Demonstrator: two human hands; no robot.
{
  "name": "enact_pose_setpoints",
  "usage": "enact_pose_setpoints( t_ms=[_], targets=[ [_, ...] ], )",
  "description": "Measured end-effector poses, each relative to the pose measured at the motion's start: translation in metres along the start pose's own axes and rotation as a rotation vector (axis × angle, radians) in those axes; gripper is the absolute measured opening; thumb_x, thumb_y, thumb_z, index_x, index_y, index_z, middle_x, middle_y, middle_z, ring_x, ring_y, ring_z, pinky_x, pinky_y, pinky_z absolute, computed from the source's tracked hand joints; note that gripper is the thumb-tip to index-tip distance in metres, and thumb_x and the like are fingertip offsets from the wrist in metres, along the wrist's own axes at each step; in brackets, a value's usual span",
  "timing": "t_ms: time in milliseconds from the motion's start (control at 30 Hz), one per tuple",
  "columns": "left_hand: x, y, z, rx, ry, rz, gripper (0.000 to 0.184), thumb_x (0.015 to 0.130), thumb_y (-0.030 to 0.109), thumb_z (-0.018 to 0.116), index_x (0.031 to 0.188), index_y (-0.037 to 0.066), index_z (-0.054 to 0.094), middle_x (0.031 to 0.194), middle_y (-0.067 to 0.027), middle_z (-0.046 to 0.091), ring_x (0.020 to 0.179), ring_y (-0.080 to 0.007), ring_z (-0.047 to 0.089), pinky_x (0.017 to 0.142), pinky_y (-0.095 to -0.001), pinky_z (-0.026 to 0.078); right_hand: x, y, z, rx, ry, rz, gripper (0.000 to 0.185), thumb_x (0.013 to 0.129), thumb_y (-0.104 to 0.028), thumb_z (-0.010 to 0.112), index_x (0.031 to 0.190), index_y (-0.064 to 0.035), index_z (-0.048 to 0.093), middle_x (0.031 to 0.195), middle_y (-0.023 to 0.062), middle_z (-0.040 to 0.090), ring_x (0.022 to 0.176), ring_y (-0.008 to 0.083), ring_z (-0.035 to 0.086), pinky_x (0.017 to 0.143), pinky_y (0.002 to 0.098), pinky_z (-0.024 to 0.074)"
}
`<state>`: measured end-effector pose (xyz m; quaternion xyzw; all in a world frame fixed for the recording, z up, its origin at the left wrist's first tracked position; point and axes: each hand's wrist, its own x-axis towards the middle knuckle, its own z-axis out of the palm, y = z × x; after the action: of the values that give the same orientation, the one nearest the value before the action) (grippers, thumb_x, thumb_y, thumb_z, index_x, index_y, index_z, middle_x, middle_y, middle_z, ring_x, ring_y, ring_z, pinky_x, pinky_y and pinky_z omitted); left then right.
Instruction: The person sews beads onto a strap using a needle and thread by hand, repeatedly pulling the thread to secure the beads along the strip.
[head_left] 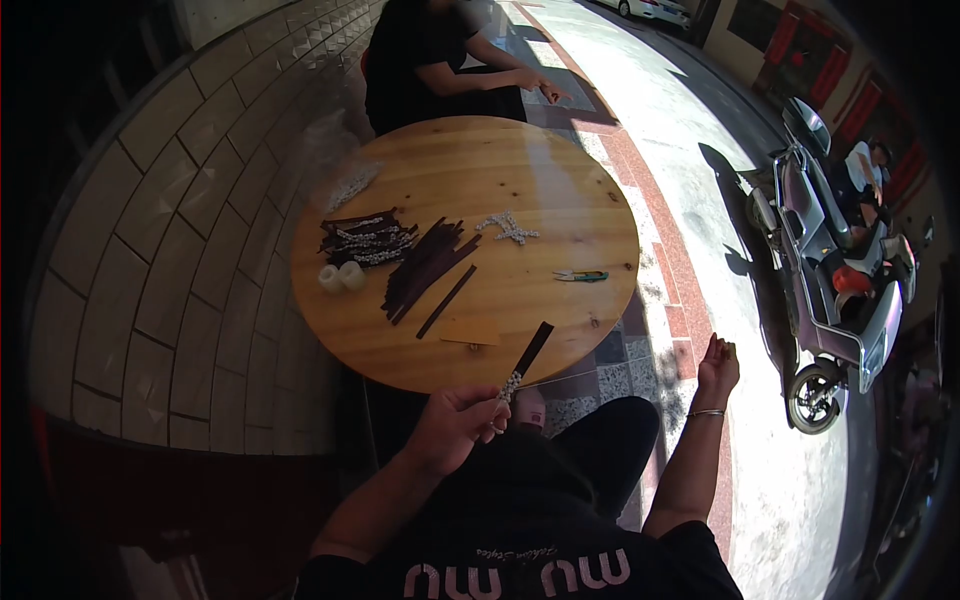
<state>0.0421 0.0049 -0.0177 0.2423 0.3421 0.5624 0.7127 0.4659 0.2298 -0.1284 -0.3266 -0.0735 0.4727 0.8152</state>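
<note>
My left hand (462, 428) is closed on a dark strip (534, 350) with small white beads (510, 386) along its lower part, held just past the near edge of the round wooden table (540, 170). A thin thread (580, 376) runs from the beads toward my right hand (718, 364), which is raised out to the right with its fingers pinched together. What sits between those fingertips is too small to make out. On the table lie a pile of dark strips (425, 268), one separate strip (446, 302) and a flat tan piece (470, 331).
Beaded strips (368, 240), two white spools (341, 278), loose white beadwork (509, 228), a clear bag (352, 187) and green-handled snips (581, 276) are on the table. Another person (430, 65) sits at its far side. A scooter (830, 260) stands at the right.
</note>
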Motion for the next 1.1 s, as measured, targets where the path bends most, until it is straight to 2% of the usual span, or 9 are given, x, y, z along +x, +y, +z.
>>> enact_pose_setpoints(
  t_ms=[300,433,533,700,733,867,933,1033,1100],
  targets=[
    [-0.001,0.011,-0.001,-0.088,0.086,0.082,0.013,0.086,0.008,0.057,0.094,-0.001,0.06,0.078,-0.005,0.06,0.067,-0.0088,0.055,0.054,-0.019,0.041,0.016,-0.026,-0.035,0.033,0.181,-0.122,0.018,0.086,-0.003,0.052,0.069,0.0019,0.046,0.058,0.0089,0.049,0.059,0.023,0.055,0.081,0.0439,0.0548],
    [-0.001,0.01,-0.004,-0.108,0.105,0.12,0.014,0.087,0.005,0.052,0.097,-0.003,0.058,0.079,-0.0076,0.06,0.068,-0.0116,0.057,0.054,-0.0204,0.043,0.016,-0.03,-0.045,0.041,0.163,-0.128,0.017,0.084,-0.002,0.052,0.068,0.0012,0.046,0.058,0.0082,0.049,0.057,0.0223,0.055,0.08,0.0433,0.0548],
    [-0.004,0.009,-0.004,-0.107,0.134,0.13,0.015,0.086,0.007,0.056,0.097,-0.002,0.059,0.078,-0.0059,0.06,0.067,-0.0095,0.056,0.055,-0.0195,0.042,0.026,-0.035,-0.06,0.04,0.154,-0.129,0.019,0.085,-0.003,0.051,0.067,-0.0004,0.047,0.057,0.0084,0.05,0.06,0.0227,0.055,0.082,0.0441,0.0535],
    [-0.005,0.009,-0.002,-0.138,0.102,0.153,0.014,0.087,0.007,0.054,0.099,0.001,0.059,0.082,-0.0058,0.061,0.072,-0.0103,0.057,0.058,-0.0213,0.044,0.006,-0.021,-0.05,-0.015,0.172,-0.158,0.019,0.086,-0.005,0.052,0.068,0.0007,0.049,0.058,0.0085,0.052,0.061,0.021,0.056,0.081,0.042,0.0538],
    [-0.003,0.008,-0.002,-0.145,0.104,0.165,0.015,0.087,0.007,0.053,0.101,0.002,0.059,0.086,-0.0058,0.061,0.074,-0.0109,0.057,0.06,-0.0221,0.045,-0.01,-0.014,-0.033,-0.111,0.167,-0.165,0.016,0.086,-0.008,0.053,0.073,0.0022,0.05,0.061,0.0065,0.048,0.057,0.0177,0.052,0.074,0.0385,0.0564],
    [0.005,-0.005,-0.008,-0.161,0.128,0.16,0.016,0.088,0.008,0.053,0.103,0.005,0.058,0.093,-0.0034,0.06,0.078,-0.0103,0.057,0.065,-0.0233,0.045,-0.153,0.02,0.065,-0.537,-0.362,-0.059,0.015,0.09,-0.012,0.05,0.098,0.0,0.054,0.066,0.002,0.048,0.057,0.0094,0.049,0.061,0.0279,0.0507],
    [0.009,-0.013,-0.008,-0.278,0.011,0.139,0.017,0.088,0.01,0.053,0.105,0.006,0.057,0.098,-0.0018,0.059,0.08,-0.0096,0.056,0.066,-0.0229,0.044,-0.216,0.034,0.093,-0.693,-0.695,0.123,0.018,0.088,-0.015,0.056,0.099,0.0005,0.057,0.069,0.0004,0.053,0.056,0.0088,0.05,0.057,0.0238,0.0461],
    [0.009,-0.019,0.011,-0.2,0.111,0.085,0.018,0.088,0.009,0.053,0.106,0.006,0.056,0.096,-0.0011,0.059,0.078,-0.0098,0.056,0.063,-0.0228,0.042,-0.279,0.043,0.114,-0.999,-1.262,-0.068,0.019,0.08,-0.015,0.065,0.092,-0.0008,0.061,0.063,0.0024,0.055,0.05,0.0103,0.05,0.05,0.0255,0.0407],
    [0.009,-0.027,0.006,-0.105,0.134,0.072,0.016,0.088,0.008,0.053,0.103,0.006,0.057,0.097,-0.0007,0.059,0.077,-0.01,0.056,0.062,-0.0234,0.042,-0.294,0.048,0.12,-1.018,-1.324,-0.113,0.019,0.076,-0.011,0.068,0.09,-0.0011,0.062,0.061,0.0024,0.051,0.05,0.0099,0.047,0.049,0.0252,0.039]
  ],
)
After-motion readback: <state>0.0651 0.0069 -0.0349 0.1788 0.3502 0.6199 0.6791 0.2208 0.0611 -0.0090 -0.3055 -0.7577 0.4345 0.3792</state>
